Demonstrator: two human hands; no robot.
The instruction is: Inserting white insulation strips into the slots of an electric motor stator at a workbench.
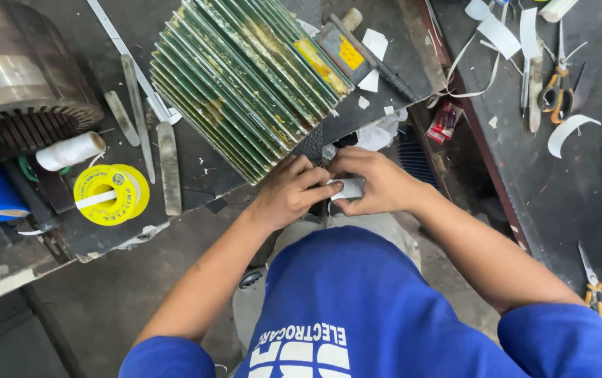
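A: Head view, workshop bench. A small white slip of paper (348, 187) is pinched between both hands just below frame centre. The left hand (288, 192) is closed on its left end, the right hand (378, 183) on its right end, fingers curled tight over it.

B: How far along is the work judged to be?

A: Somewhere in the middle, it is reckoned. The slip is held flat and seems to be in the course of being folded or shaped; the crease itself is hidden by the fingers. Similar white strips (500, 31) are seen lying loose at one o'clock, so more pieces appear cut and waiting. No slip is seen fitted anywhere.

B: And the materials?

A: At twelve o'clock a ribbed green motor housing (245, 77) is laid on its side, its paint scuffed and stained yellow, fins long and parallel. At ten o'clock a slotted metal stator core (21, 91) is shown, dull grey and laminated. A white spool of cord (70, 150) and a yellow reel of tape (108, 192) are placed at nine o'clock, beside flat grey metal files (169, 168). Orange-handled scissors (556, 87) are seen at two o'clock, a second pair (597, 294) at four o'clock, on a dark, worn tabletop (581, 203).
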